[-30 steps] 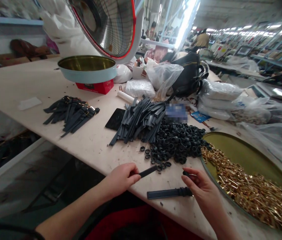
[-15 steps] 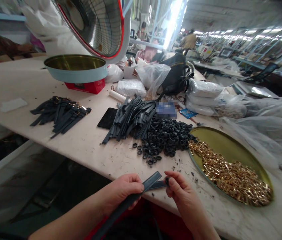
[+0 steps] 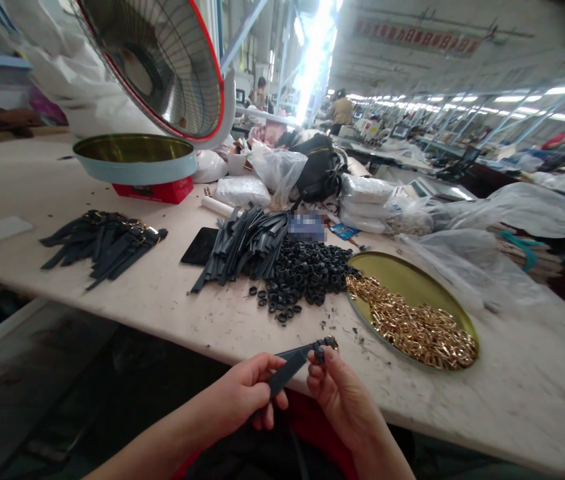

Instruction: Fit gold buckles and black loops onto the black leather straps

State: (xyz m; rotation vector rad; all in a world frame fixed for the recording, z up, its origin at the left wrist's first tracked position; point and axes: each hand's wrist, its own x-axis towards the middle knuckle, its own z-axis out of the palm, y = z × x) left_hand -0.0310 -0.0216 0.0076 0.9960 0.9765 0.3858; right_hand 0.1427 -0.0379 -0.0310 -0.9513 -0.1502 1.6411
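My left hand (image 3: 249, 393) is closed around a dark strap (image 3: 287, 375) at the table's front edge, its thumb lying along it. A second dark length runs behind it to an end where a bit of gold metal shows. At that end the fingertips of my right hand (image 3: 347, 393) pinch a small black strap loop (image 3: 319, 352); whether the strap passes through it I cannot tell. Beyond my hands lies a heap of black loops (image 3: 307, 273), beside a pile of dark straps (image 3: 247, 247). Gold buckles (image 3: 422, 333) fill part of a round tray (image 3: 417, 270) on the right.
Straps with gold buckles (image 3: 105, 247) lie in a bunch on the left. A black phone-like slab (image 3: 197, 247) touches the strap pile. Behind stand a round tin (image 3: 135, 175) on a red box (image 3: 157, 191), a fan-shaped heater (image 3: 162, 73) and plastic bags (image 3: 277, 170). Two people are far back.
My view has swung to the right and up. The strap's buckle end has come into sight by my right fingers, which have brought the black loop up to it.
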